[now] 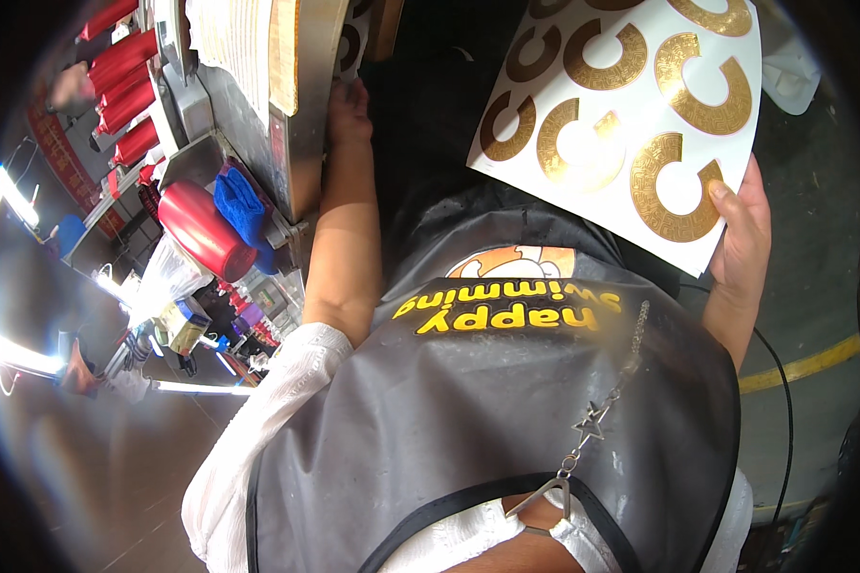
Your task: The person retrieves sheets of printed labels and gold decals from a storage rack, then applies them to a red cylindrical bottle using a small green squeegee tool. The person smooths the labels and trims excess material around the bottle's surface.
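My right hand (745,222) grips the lower right corner of a white sheet (530,172), thumb on top and fingers behind it. Rows of gold C-shaped pieces with an engraved-looking pattern (677,188) cover the sheet, which is tilted and catches the light. On the other side, my left hand (350,111) is beside the metal side of a workbench (307,143), its fingers partly in shadow. Just beyond those fingers, part of another white sheet with dark C shapes (351,43) shows; whether they touch it is unclear.
A stack of papers (229,50) and a board (284,57) lie on the bench. Beside it are a red container (206,229) and a blue cloth (240,204). A white plastic object (788,79) stands at the upper right. A black cable (788,401) crosses the floor.
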The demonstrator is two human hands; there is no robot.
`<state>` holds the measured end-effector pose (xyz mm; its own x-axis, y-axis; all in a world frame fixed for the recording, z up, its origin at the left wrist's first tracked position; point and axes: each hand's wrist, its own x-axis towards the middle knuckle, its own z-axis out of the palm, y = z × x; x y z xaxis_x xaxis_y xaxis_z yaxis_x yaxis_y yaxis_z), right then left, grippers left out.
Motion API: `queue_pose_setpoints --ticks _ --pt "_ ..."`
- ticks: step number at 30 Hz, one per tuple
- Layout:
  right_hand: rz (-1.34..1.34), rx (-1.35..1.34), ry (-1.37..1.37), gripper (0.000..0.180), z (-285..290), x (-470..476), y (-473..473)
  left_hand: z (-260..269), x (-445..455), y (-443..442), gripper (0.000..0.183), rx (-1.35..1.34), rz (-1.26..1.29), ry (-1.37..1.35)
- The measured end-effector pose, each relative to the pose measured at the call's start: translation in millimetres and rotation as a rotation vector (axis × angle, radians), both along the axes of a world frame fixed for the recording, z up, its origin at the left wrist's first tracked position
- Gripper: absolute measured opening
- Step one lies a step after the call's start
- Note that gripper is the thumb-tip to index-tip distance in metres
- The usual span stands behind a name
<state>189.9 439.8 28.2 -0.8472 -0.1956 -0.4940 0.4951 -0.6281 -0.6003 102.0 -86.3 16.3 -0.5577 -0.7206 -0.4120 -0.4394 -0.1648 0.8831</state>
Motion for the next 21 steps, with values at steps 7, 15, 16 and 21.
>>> queue_pose_setpoints --ticks 7,15,16,21 --pt "0.006 0.014 0.008 0.057 -2.2 0.3 -0.3 13.4 4.5 18.0 0.041 -0.084 -0.086 -0.031" --pt "0.009 0.003 0.013 0.057 -2.5 -0.5 -1.9 6.8 11.8 -1.4 0.044 0.080 0.043 0.147" --pt "0.010 0.004 0.013 0.057 -2.1 -0.6 -2.4 5.5 12.4 -4.3 0.043 0.077 0.055 0.151" --pt "-0.005 0.006 -0.001 0.056 -1.0 -0.9 -3.6 -1.1 8.2 -17.5 0.039 0.096 0.118 0.184"
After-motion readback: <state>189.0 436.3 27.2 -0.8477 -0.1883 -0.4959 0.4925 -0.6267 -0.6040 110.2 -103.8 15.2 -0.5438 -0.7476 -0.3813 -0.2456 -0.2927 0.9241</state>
